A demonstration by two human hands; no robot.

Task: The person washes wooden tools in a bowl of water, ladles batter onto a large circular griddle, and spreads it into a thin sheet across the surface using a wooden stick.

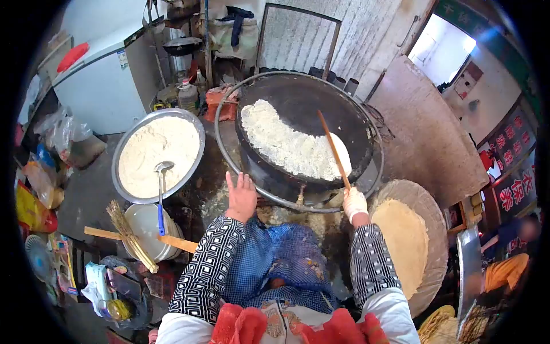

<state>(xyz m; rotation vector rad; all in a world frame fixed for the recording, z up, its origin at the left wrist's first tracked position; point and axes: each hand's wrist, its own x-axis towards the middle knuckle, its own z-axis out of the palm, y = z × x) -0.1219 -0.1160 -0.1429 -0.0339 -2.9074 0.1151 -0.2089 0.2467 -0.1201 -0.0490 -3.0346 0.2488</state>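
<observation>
So the right hand [354,204], in what looks like a white glove, has its fingers wrapped around the near end of a wooden stick [334,148]. The stick points away from those fingers, across the right-hand end of a pale, lumpy batter [289,144]. That stuff sits in a fat crescent on the dark round griddle [309,103], beyond both sets of fingers, running from just past the stick to the far left.

My worry is the grip. It's all at one end, so if the pressure comes out uneven I'd expect the tip to dig in, leaving thick lumps in one spot and thin patches or tears in another. Also, the right end of the batter is close to the near rim, so one sloppy pull toward the fingers could drag some over the edge.

The left hand [241,198] holds nothing: fingers spread, over the near-left part of the metal ring [216,123] around the griddle. Can't tell if they're really pressing on it. If that metal is hot (no way to see), bare fingertips there seem like the easiest burn going.

Last thing: the round, pale flat sheet [404,238] is just right of the right-hand fingers, past the wrist. An elbow or sleeve swinging out that way could catch its edge, and it looks thin enough to crack.
</observation>
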